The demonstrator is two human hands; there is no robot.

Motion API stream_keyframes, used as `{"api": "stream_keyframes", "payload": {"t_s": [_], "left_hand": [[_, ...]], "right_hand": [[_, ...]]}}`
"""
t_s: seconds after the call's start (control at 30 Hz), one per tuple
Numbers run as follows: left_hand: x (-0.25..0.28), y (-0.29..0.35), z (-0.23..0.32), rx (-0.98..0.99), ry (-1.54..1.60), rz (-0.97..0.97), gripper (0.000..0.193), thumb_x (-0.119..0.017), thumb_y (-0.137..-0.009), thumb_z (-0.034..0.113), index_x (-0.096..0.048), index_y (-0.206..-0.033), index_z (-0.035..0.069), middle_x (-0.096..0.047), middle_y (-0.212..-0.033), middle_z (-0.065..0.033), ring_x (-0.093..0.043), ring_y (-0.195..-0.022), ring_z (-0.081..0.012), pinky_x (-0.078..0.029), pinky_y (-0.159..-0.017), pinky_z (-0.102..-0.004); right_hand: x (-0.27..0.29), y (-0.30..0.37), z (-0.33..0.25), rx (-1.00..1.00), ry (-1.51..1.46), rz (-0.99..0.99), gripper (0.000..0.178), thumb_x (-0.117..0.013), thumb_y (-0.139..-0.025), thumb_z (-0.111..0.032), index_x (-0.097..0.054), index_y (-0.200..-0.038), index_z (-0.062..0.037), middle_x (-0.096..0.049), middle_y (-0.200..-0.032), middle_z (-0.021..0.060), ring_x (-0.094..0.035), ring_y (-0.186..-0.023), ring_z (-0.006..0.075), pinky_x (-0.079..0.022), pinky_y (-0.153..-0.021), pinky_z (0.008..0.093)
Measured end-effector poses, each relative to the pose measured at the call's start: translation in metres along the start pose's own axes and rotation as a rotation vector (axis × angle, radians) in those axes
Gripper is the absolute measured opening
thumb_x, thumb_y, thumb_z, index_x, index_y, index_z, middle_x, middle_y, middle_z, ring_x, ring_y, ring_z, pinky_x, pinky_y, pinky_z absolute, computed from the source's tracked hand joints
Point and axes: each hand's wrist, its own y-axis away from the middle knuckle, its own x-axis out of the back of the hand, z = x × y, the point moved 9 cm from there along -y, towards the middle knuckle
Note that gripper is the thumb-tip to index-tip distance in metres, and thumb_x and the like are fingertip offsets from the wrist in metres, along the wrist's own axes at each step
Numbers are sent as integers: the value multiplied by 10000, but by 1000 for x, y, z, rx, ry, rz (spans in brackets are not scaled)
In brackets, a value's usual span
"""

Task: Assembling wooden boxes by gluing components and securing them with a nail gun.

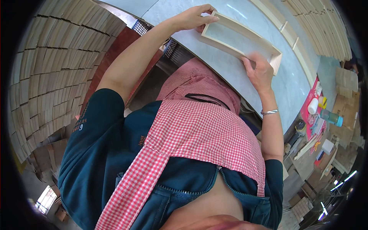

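A long rectangular frame of pale wood (226, 47) is held over the grey marbled tabletop (234, 73); the tabletop shows through its middle. My left hand (197, 18) grips its far left corner, thumb on the top edge and fingers closed round the end piece. Along the near long side, toward the right end, my right hand (260, 69) has its thumb against the outer face. The fingers of that hand reach over the side into the frame and are blurred. Whether the frame touches the tabletop I cannot tell.
Long wooden strips (283, 27) lie along the table's far side, by stacked slats (326, 27). Tall stacks of boards (57, 65) stand at left. A blue basket (142, 28) sits by the table edge. At right are a teal-capped bottle (332, 118) and a white bottle (313, 106).
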Motion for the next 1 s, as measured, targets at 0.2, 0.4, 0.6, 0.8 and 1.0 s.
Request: {"api": "stream_keyframes", "payload": {"t_s": [0.2,0.4,0.6,0.8,1.0], "left_hand": [[0,19,11,-160,92,-139,1008,-873,-749,149,-296,-1574,107,-485,-1448,-175,-644,-911,-231,-598,-792,-316],[-1,22,17,-243,-29,-189,1132,-929,-595,50,-369,-1568,188,-466,-1478,-191,-609,-909,-213,-598,-818,-327],[-2,28,18,-234,-36,-174,1006,-890,-622,49,-457,-1521,180,-468,-1474,-163,-623,-940,-226,-587,-790,-336],[-8,28,19,-255,3,-164,969,-845,-656,40,-444,-1528,172,-425,-1502,-180,-623,-949,-249,-568,-821,-351],[-11,25,23,-295,-38,-166,962,-801,-664,0,-422,-1536,150,-423,-1477,-183,-609,-793,-220,-556,-758,-310]], "right_hand": [[3,-2,1,-25,18,0,221,-762,-838,-204,-585,-901,-87,-645,-775,65,-612,-664,269,-484,-623,367],[4,-2,-2,-7,-15,-55,208,-745,-837,-179,-579,-916,-83,-643,-809,73,-614,-713,273,-491,-659,375],[2,-77,-23,41,-239,-284,153,-728,-860,-162,-653,-941,-56,-656,-829,72,-609,-714,239,-497,-675,338],[-60,-242,-68,254,-292,-171,176,-690,-868,-175,-692,-962,-26,-666,-869,92,-613,-736,264,-503,-695,342],[-179,-362,-31,-7,-241,-29,264,-675,-879,-261,-716,-961,-13,-673,-941,130,-646,-820,327,-528,-754,402]]}}
